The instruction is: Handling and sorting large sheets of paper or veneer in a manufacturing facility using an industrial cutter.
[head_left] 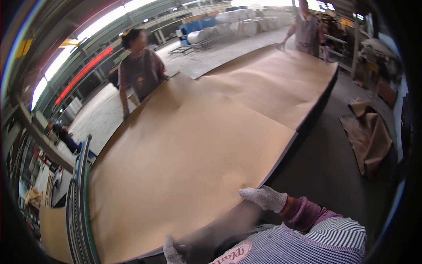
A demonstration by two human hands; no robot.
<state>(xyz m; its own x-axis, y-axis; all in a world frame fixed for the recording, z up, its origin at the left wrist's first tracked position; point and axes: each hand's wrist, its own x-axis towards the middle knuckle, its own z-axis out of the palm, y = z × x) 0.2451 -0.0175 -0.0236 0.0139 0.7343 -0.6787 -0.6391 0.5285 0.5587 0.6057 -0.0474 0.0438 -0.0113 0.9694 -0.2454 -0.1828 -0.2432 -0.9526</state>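
Note:
A large tan sheet (184, 145) with a dark edge spreads across the view, its surface gently rippled. My right hand (265, 199), in a white knit glove, is closed on its near right edge, with the fingers below hidden. Farther left along the same edge, my left hand (173, 253), gloved too, pinches the border with the thumb on top; the lower frame edge partly cuts it off. Beyond this sheet lies a second tan sheet (272, 83), partly overlapped by it. A co-worker (143, 72) at the far left has both hands at the first sheet's edge.
Another person (307, 33) stands at the second sheet's far end, a hand on its edge. A metal rail (78, 211) runs along the left side. Crumpled brown material (367, 134) lies on the right. Wrapped rolls (239, 24) stand in the background.

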